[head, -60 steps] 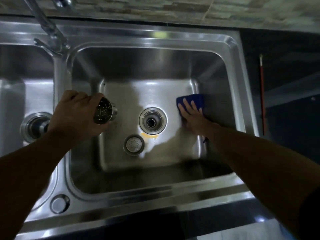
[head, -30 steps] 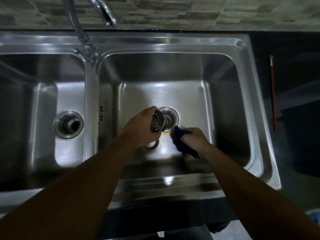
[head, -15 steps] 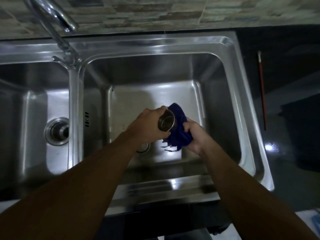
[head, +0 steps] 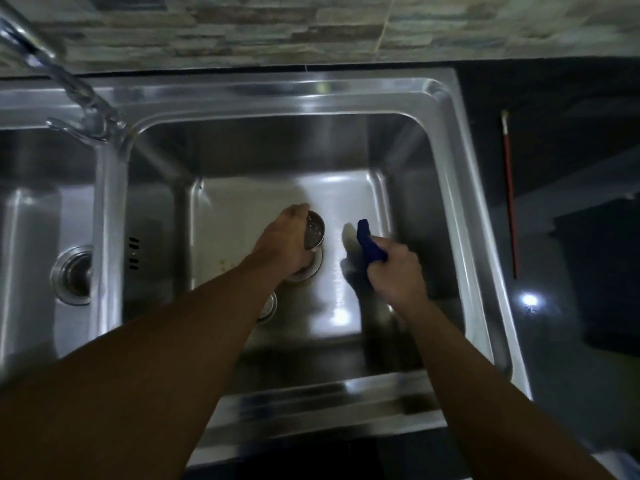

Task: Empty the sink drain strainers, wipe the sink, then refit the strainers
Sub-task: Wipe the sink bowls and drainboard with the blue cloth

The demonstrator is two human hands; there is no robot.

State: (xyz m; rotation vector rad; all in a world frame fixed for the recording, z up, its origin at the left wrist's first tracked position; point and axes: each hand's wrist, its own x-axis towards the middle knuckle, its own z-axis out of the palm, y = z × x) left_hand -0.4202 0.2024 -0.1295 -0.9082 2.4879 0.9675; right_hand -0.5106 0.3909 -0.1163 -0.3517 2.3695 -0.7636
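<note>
My left hand (head: 284, 242) grips a perforated steel strainer basket (head: 314, 233) and holds it tilted just above the drain (head: 308, 271) of the right sink basin (head: 450, 188). A bunched blue cloth (head: 369, 245) is held in my right hand (head: 394, 271), to the right of the drain and apart from the strainer. Partly hidden under my left forearm, a second strainer piece (head: 268, 308) lies on the basin floor. The left basin's open drain (head: 71, 275) shows at the left edge.
The faucet (head: 79, 98) rises at the back left over the divider (head: 110, 220) between the basins. A thin red stick (head: 509, 192) lies on the dark counter (head: 571, 237) to the right. A stone-tile wall (head: 277, 29) backs the sink.
My right hand has pulled the blue cloth away from the strainer and off to the right. My left hand has lowered the strainer over the drain.
</note>
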